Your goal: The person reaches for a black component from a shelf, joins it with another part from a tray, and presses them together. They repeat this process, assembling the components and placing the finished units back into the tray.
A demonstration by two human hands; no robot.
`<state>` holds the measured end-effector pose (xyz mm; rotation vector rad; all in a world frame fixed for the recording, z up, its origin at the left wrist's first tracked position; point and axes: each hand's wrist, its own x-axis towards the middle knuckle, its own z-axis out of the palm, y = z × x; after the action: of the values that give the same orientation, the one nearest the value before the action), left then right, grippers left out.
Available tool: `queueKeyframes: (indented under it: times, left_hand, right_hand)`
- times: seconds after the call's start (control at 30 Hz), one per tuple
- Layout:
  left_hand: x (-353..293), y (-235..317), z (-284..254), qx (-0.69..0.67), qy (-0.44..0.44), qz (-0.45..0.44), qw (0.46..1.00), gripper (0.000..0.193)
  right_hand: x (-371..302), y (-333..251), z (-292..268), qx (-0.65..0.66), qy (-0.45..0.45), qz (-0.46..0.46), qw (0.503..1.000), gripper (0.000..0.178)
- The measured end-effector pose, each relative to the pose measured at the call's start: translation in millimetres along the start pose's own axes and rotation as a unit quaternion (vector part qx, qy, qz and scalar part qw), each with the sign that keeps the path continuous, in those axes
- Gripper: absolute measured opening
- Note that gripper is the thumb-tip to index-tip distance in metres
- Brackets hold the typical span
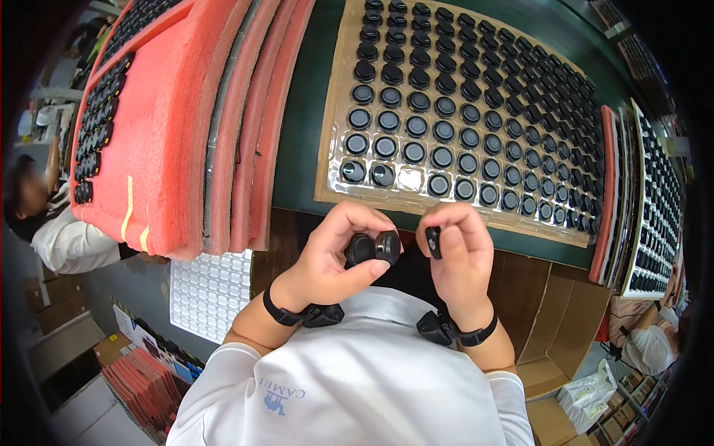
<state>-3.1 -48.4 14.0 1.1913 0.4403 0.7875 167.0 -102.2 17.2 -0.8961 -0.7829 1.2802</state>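
My left hand (338,249) is closed around two black round pieces (386,246), held side by side between thumb and fingers. Whether the two are joined, I cannot tell. Just to the right, my right hand (461,256) pinches a small black oval piece (433,242) between thumb and fingers, apart from the left hand. Both hands are raised in front of my chest, at the near edge of a clear plastic tray (410,178). Rows of black round pieces (439,184) fill that tray; one front-row pocket holds none. The two front-left pieces look shinier than their neighbours.
Thick pink foam sheets (160,149) stand stacked at the left, bearing more black pieces. Further trays (648,223) line the right side of the green table (301,149). An open cardboard box (561,320) sits below right. Other people are at both sides.
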Motion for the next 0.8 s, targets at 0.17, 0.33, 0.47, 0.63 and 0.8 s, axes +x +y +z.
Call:
queueKeyframes:
  times: [0.17, 0.33, 0.47, 0.63, 0.8]
  left_hand:
    - [1.0, -1.4, -0.1, 0.141, -0.022, 0.122, 0.982, 0.04]
    - [-0.9, -2.0, -3.4, 0.137, -0.033, 0.121, 0.983, 0.042]
    - [-2.1, -2.0, -4.7, 0.154, -0.037, 0.136, 0.978, 0.043]
    - [1.4, -1.0, -5.6, 0.194, -0.035, 0.169, 0.966, 0.043]
    - [1.0, 0.6, -4.9, 0.171, -0.047, 0.145, 0.973, 0.042]
  right_hand:
    - [-4.1, -7.7, 11.8, -0.211, -0.055, -0.078, 0.973, 0.021]
    - [-4.0, -4.7, 8.4, -0.135, -0.056, -0.042, 0.988, 0.021]
    - [-1.9, -5.5, 9.9, -0.077, -0.067, -0.023, 0.995, 0.021]
    - [-1.0, -3.8, 7.0, -0.239, -0.113, -0.069, 0.962, 0.021]
    - [-1.4, -7.4, 8.3, -0.036, -0.079, 0.035, 0.996, 0.024]
